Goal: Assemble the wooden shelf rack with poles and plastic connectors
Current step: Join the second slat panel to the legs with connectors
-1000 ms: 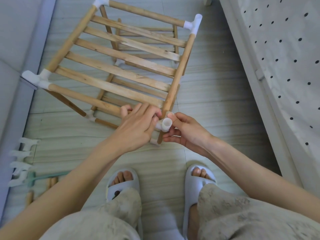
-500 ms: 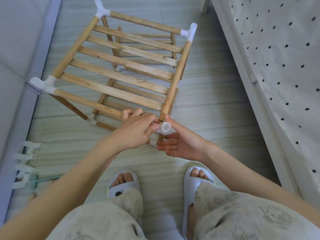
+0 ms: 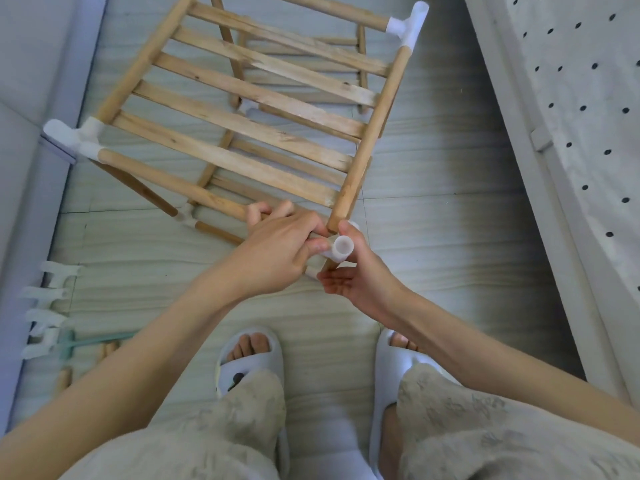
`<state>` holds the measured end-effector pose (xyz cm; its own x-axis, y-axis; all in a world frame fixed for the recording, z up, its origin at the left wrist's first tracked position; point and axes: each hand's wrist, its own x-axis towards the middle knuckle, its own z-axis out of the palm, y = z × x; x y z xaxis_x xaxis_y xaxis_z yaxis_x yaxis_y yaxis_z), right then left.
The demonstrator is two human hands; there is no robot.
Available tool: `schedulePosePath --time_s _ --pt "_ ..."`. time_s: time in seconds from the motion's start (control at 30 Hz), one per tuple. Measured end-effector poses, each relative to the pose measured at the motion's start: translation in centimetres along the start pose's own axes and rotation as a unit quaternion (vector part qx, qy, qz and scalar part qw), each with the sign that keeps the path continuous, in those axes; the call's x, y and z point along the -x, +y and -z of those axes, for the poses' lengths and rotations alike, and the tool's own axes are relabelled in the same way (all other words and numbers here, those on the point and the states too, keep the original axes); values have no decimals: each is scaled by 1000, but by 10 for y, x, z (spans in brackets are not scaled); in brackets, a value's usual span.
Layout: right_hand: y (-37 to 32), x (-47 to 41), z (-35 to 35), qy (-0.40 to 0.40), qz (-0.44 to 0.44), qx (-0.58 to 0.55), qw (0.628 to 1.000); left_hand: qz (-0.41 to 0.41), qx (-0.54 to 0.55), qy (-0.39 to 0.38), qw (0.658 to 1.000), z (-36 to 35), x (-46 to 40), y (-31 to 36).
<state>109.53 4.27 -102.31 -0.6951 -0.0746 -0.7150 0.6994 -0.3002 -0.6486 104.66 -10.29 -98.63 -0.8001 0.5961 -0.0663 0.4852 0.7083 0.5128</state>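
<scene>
- Nearest, two white slippers (image 3: 251, 355) stand on the pale floor (image 3: 433, 237), so the person is right over the work.
- Just beyond, the right hand (image 3: 353, 278) pinches the white connector (image 3: 341, 249) with thumb above and fingers curled beneath. One open socket faces up at the camera, likely kept visible for lining up.
- Beside it, the left hand (image 3: 280, 251) has its fingers curled round the near pole (image 3: 194, 190), thumb tip against the connector, probably steadying the pole while the joint is seated.
- The side rail (image 3: 372, 133) ends right at the connector. Its tip looks bare, so this corner seems not yet fully joined.
- The rack (image 3: 249, 123) sits on the floor ahead. Its top frame lies skewed to the view: slats run from lower left to upper right, the side rail runs away and slightly right, and a lower tier shows beneath.
- Two other corners already carry fittings: the left corner connector (image 3: 74, 138) and the far corner connector (image 3: 408, 24).
- Off to the left, spare connectors (image 3: 45, 310) and a few loose poles (image 3: 64, 379) lie by the wall.
- To the right, a spotted white panel (image 3: 571, 98) stands well apart.
</scene>
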Motion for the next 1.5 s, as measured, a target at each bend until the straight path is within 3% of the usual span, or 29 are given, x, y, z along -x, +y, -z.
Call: schedulePosePath --time_s 0.37,0.57,0.67,0.73,0.83,0.9,1.0,1.1,1.2,1.3,1.4,1.5 --pt "-6 -1 -5 -1 16 41 999 -12 -12 10 1000 -2 -5 -9" --pt "-19 13 2 -55 3 188 981 -7 24 -11 1000 10 -5 -13" --pt "-28 27 0 -19 53 270 961 0 16 2 1000 15 2 -20" --pt "-32 34 -2 37 181 409 894 3 1 12 1000 19 7 -30" --pt "-43 38 -6 84 446 607 652 9 -35 58 998 23 18 -47" --pt "-53 34 -12 69 496 683 532 29 -40 85 995 25 26 -57" --pt "-70 20 -30 27 480 764 429 64 -34 122 990 32 38 -73" --pt "-76 -3 -57 -38 445 809 382 103 -6 161 982 44 48 -87" --pt "-76 -21 -78 -65 412 824 383 152 105 172 968 56 64 -81" --pt "-79 -28 -82 -64 401 822 400 134 -15 102 986 53 74 -59" --pt "-77 -27 -78 -71 407 815 406 141 -167 44 975 45 69 -48" --pt "-77 -26 -75 -75 405 812 414 151 -141 46 977 40 66 -49"
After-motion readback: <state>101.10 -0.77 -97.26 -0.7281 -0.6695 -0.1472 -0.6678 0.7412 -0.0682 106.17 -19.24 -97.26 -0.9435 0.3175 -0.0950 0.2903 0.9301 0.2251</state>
